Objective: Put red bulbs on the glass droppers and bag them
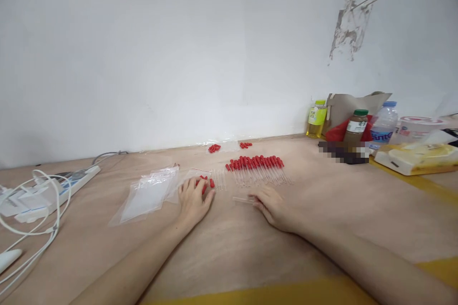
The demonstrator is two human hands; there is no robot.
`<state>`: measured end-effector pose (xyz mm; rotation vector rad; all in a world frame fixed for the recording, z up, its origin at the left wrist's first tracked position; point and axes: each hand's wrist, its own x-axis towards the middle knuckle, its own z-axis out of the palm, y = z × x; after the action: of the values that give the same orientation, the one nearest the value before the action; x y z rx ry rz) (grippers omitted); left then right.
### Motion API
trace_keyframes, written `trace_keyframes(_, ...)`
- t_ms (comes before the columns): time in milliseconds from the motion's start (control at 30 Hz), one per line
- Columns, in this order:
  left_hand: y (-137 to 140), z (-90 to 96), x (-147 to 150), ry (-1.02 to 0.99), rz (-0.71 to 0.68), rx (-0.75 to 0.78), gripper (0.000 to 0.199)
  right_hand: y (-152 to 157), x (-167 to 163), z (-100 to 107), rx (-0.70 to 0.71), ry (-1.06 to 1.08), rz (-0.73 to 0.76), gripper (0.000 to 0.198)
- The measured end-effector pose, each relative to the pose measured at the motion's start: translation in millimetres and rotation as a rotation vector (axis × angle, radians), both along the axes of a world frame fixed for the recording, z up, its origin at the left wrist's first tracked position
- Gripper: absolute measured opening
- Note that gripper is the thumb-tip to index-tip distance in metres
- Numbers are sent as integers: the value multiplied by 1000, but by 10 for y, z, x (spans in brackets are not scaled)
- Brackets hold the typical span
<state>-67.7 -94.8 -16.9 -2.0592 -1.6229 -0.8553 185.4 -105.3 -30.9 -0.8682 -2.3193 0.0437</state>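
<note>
My right hand (271, 206) pinches a thin clear glass dropper tube (243, 199), its free end pointing left above the table. My left hand (193, 199) lies over a small group of red rubber bulbs (212, 183), thumb apart from the fingers; its fingertips partly hide the bulbs and a clear zip bag (196, 172). Between the hands, several bare glass tubes (221, 180) lie side by side. Beyond my right hand is a row of droppers with red bulbs fitted (255, 164), their glass tips towards me.
Stacked clear zip bags (148, 195) lie left of my left hand. More red bulbs (214, 148) rest on plastic near the wall. A white power strip (71, 188) with cables is at far left. Bottles (316, 120), a grey bag (336, 107) and a tissue pack (417, 158) stand at right.
</note>
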Motion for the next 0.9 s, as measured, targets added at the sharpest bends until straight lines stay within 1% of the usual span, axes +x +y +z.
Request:
trace_keyframes(100, 88, 8, 45, 93, 59, 18, 18, -41, -47, -43, 11, 61, 26, 27)
trace_keyframes(233, 218, -13, 67, 141, 111, 17, 25, -27, -96, -4, -5, 53, 27, 22)
trace_keyframes(333, 257, -23, 64, 133, 99, 30, 22, 3, -63, 10, -51, 114, 8, 18)
trace_keyframes(400, 219, -9, 60, 77, 88, 68, 19, 32, -31, -1, -79, 176, -20, 17)
trace_keyframes(433, 179, 4, 58, 41, 59, 87, 17, 49, -18, -11, -88, 203, -33, 17)
trace_keyframes(500, 64, 31, 52, -16, -84, 79, 15, 83, -1, -33, -87, 243, -53, 18)
trace_keyframes(567, -74, 44, 49, -33, -293, -32, 14, 110, 2, -51, -66, 261, -62, 22)
trace_keyframes(600, -139, 41, 50, -38, -378, -113, 13, 119, 0, -57, -53, 262, -63, 25)
trace_keyframes(633, -195, 33, 54, -50, -433, -193, 13, 125, -3, -61, -44, 255, -62, 28)
trace_keyframes(700, -267, 10, 72, -105, -466, -299, 16, 130, -11, -64, -41, 229, -59, 29)
trace_keyframes(800, -270, -15, 111, -174, -482, -373, 26, 133, -20, -60, -49, 198, -64, 23)
trace_keyframes(900, -215, -14, 142, -230, -490, -438, 18, 123, -34, -41, -61, 180, -81, 19)
